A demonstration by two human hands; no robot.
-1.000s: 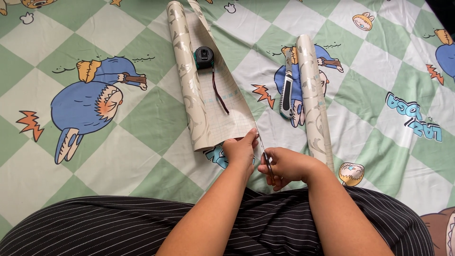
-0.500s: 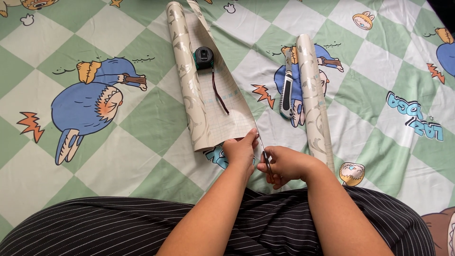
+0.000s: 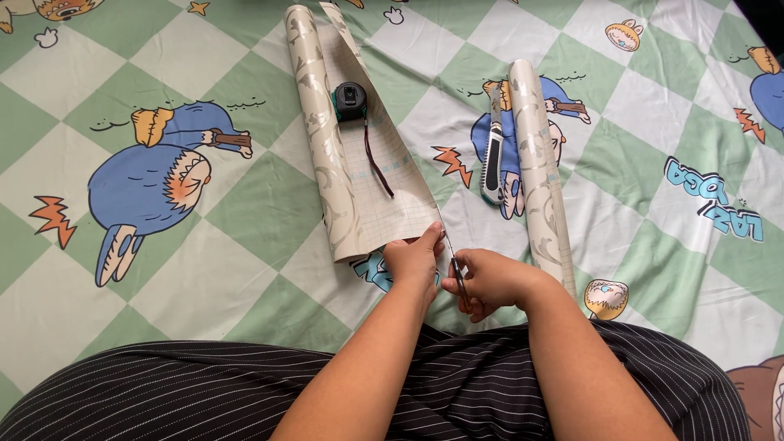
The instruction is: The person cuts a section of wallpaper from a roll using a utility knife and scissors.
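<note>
**Here, scissors meet the sheet's corner**

The left hand [image 3: 416,260] pinches the near corner of the partly unrolled patterned sheet [image 3: 367,175] on the cartoon-print bedspread [image 3: 229,212]. The right hand [image 3: 490,282] grips small scissors [image 3: 454,269] at that edge. A tape measure [image 3: 351,100] rests on the sheet; a utility knife [image 3: 492,163] lies beside a second roll [image 3: 539,171].

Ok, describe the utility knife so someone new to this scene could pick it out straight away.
Start from the green and white checked cartoon sheet and find the fully rolled wallpaper roll on the right side. The utility knife lies flat along that roll's left edge, on a blue cartoon figure. It is slim, grey and black, unlike the round black and green tape measure resting on the half-unrolled sheet further left.
</note>
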